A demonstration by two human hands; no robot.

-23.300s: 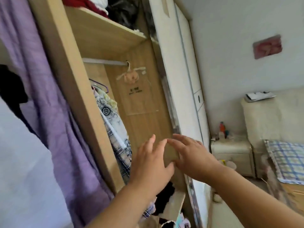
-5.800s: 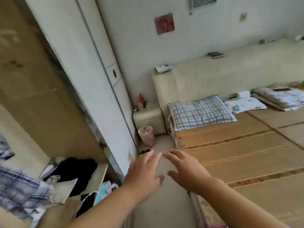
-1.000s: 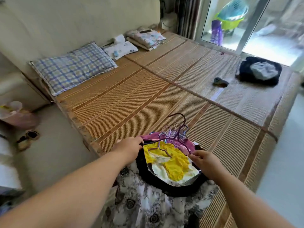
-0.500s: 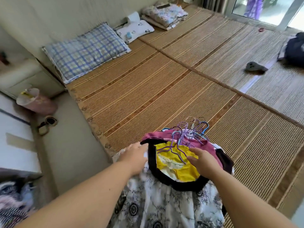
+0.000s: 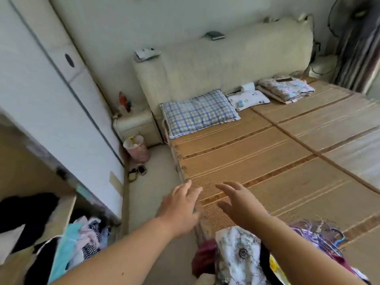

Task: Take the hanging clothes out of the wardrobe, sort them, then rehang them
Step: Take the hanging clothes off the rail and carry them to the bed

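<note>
Fingers first: the left hand [image 5: 178, 208] is released, fingers [image 5: 185, 190] spread, holding nothing; the right hand [image 5: 241, 206] likewise, palm down and empty; both hang over the near left corner of the bed [image 5: 267, 167]. Half a second ago those hands were on the bundle; now they've let go, and the clothes pile [image 5: 236, 256] lies under my right forearm at the bed's near edge, a dark red piece drooping over the side, a tangle of hangers [image 5: 320, 233] at its far side. I read that as the load set down, with the sorting yet to start; my view has swung back toward the wardrobe [image 5: 51, 103], open on the left, a heap [image 5: 82, 233] of fabric in its bottom. Outward now: woven mat [image 5: 236, 153] across the bed; checked pillow [image 5: 197, 114] at the far left corner, folded bedding [image 5: 285, 87] further along the headboard [image 5: 226, 58]; pink bin [image 5: 137, 150] on the floor by that corner.
</note>
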